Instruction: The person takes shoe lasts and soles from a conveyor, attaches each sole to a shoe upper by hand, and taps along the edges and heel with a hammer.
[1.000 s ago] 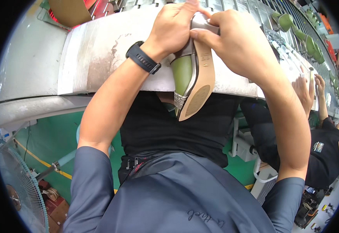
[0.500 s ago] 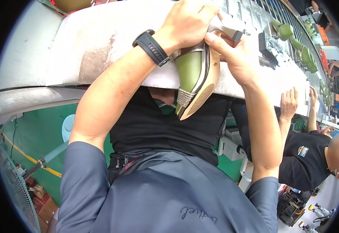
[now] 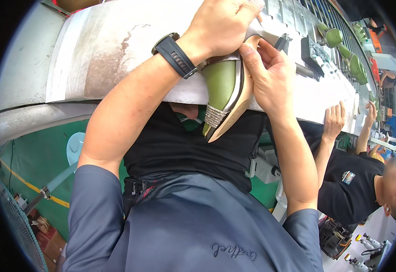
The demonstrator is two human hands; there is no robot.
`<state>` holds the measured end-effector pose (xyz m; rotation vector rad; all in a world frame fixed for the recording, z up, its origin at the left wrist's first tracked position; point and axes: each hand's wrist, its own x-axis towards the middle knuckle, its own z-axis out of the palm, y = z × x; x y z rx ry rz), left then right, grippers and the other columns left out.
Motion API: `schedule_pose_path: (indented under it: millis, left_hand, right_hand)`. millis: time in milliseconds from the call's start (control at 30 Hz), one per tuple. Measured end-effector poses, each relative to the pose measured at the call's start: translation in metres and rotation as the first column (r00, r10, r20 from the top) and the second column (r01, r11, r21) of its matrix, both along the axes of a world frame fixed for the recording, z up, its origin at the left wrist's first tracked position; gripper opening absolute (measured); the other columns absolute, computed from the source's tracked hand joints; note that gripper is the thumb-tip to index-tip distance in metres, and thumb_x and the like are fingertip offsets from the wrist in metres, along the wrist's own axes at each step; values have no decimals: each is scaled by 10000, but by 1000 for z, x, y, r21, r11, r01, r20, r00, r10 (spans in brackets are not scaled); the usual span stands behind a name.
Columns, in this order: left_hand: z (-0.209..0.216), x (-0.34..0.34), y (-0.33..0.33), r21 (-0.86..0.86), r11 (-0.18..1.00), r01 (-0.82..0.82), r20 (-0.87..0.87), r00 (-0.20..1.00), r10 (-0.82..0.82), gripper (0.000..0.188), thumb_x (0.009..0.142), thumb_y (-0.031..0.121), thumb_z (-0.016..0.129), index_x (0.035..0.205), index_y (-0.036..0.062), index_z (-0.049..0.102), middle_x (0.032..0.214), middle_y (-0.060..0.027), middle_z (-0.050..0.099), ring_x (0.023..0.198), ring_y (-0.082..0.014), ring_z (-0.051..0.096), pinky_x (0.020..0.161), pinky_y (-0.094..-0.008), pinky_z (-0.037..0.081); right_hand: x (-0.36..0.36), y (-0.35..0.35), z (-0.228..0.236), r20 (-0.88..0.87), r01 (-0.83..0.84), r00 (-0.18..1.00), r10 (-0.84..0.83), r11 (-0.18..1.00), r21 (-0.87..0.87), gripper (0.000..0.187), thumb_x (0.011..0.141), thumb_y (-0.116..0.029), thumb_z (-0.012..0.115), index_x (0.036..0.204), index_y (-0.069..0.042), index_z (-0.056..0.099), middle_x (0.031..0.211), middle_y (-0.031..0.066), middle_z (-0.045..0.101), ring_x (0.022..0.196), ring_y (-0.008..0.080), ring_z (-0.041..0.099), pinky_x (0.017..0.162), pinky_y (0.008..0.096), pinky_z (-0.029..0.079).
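Note:
A green high-heeled shoe point(image 3: 220, 84) hangs toe down over the front edge of the pale worktable point(image 3: 161, 27). It has dark metallic trim, a glittering stone-studded band near the toe and a tan sole turned to the right. My left hand point(image 3: 223, 29) is closed over its back part, hiding much of it; a dark watch is on that wrist. On the sole side, my right hand point(image 3: 272, 75) grips the shoe near the heel point(image 3: 270, 36), thumb against the sole and fingers curled behind. Whether those fingers hold anything small is hidden.
Several more green shoes point(image 3: 354, 63) stand on a slatted conveyor point(image 3: 297, 13) at the far right. A dark block point(image 3: 312, 56) lies beside it. A co-worker point(image 3: 352, 181) sits to my right, hands on the table. A fan point(image 3: 19, 226) stands at the lower left.
My right hand has moved slightly down and left along the shoe. The shoe has shifted a little left, its sole facing less toward me. My left hand keeps its hold.

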<state>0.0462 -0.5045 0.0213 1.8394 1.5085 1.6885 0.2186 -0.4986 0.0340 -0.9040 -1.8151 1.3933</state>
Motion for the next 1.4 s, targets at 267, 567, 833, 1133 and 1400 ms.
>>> schedule_pose_path:
  millis: [267,567,833,1133,1400]
  left_hand:
    - [12,4,-11,29,999,34,155,987,-38,324,1018,199,512,917,-5,742,816,-219,733,771,-344,745,697,-403,562]
    - [15,-22,-27,-321,921,220,238,960,-146,403,970,379,780,1083,-2,709,753,-28,676,724,-83,593,676,-279,524]
    - [-10,-52,-100,-8,978,-208,115,971,208,671,678,374,1006,1086,13,614,1003,-77,662,939,-175,639,846,-322,539]
    - [-13,-8,-149,-31,1000,-5,-206,979,-2,732,728,152,938,1381,4,642,1339,-213,686,1200,-362,680,1026,-407,541]
    - [-18,-5,-141,50,998,-39,-228,972,50,700,659,201,940,1293,31,697,1265,-175,731,1167,-384,700,994,-459,564]
  right_hand:
    - [27,-37,-10,-21,-100,995,99,994,-44,643,990,-161,747,1506,64,436,1310,167,657,1201,210,656,1033,347,539]
    - [-2,6,3,50,-89,994,92,994,-56,697,872,-318,888,1340,113,605,1189,192,715,1081,215,704,952,352,577]
    - [3,0,45,481,-196,876,-45,877,438,575,823,-398,887,1258,-62,717,1170,186,738,1060,327,721,950,416,557]
    - [26,18,25,427,-444,882,198,649,618,645,781,-419,885,1303,-78,721,1315,134,701,1225,317,654,1052,416,507]
    - [16,7,39,413,-382,892,182,791,478,413,805,-288,884,1116,-42,768,1025,103,755,992,296,687,907,390,526]
